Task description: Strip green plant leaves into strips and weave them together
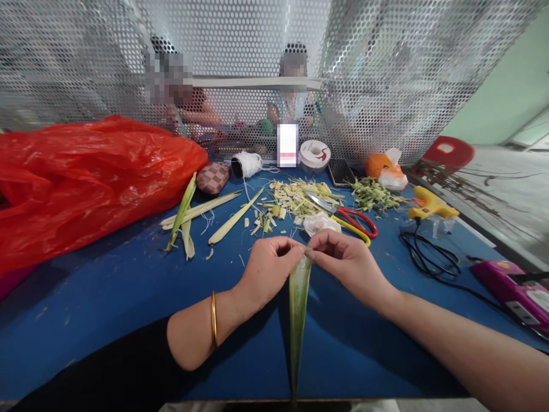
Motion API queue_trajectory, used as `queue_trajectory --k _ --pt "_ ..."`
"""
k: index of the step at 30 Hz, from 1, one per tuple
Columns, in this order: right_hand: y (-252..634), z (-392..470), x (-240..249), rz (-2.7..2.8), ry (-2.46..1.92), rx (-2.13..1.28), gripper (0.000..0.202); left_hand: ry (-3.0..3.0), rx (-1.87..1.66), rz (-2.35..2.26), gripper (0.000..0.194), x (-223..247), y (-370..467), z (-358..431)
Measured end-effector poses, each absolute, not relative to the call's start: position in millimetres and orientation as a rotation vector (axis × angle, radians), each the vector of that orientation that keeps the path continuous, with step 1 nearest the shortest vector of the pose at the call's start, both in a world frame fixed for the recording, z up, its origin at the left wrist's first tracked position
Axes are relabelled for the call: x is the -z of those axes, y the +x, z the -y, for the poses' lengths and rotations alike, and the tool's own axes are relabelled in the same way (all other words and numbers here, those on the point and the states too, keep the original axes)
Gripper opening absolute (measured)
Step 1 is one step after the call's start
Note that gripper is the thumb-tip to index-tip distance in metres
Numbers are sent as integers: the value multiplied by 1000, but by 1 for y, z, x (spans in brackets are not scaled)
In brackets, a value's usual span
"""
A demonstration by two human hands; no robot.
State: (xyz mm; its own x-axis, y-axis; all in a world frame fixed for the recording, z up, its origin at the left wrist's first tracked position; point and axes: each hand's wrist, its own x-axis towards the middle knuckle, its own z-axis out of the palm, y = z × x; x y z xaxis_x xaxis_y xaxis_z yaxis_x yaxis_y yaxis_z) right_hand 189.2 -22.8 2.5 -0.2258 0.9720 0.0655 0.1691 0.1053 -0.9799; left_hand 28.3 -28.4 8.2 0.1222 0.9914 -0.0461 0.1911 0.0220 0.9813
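Observation:
A long green leaf [299, 309] hangs point-down between my hands, its wide end pinched at the top and its tip reaching the table's front edge. My left hand [270, 266], below a gold bangle [214, 319], grips that end between thumb and fingers. Close against it, my right hand [347, 260] pinches the same end from the other side. Just beyond my fingers lie a crumpled white tissue [322, 224] and scissors [354, 220] with red and yellow handles. Chopped pale leaf scraps [289, 200] are heaped behind them. Several more leaf strips [235, 220] lie to the left.
A red plastic bag [94, 183] covers the left side. Along the back stand white string [250, 164], a ribbon spool [315, 154] and a lit phone [287, 144]. At right are a yellow glue gun [433, 204], its black cord and a purple power strip [510, 292]. People sit behind a perforated screen.

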Motion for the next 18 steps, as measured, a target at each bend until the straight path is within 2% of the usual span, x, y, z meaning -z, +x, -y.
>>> queue_trajectory --k 18 --pt "189 24 -3 1561 -1159 -1255 20 1329 -978 -1269 20 -5 29 29"
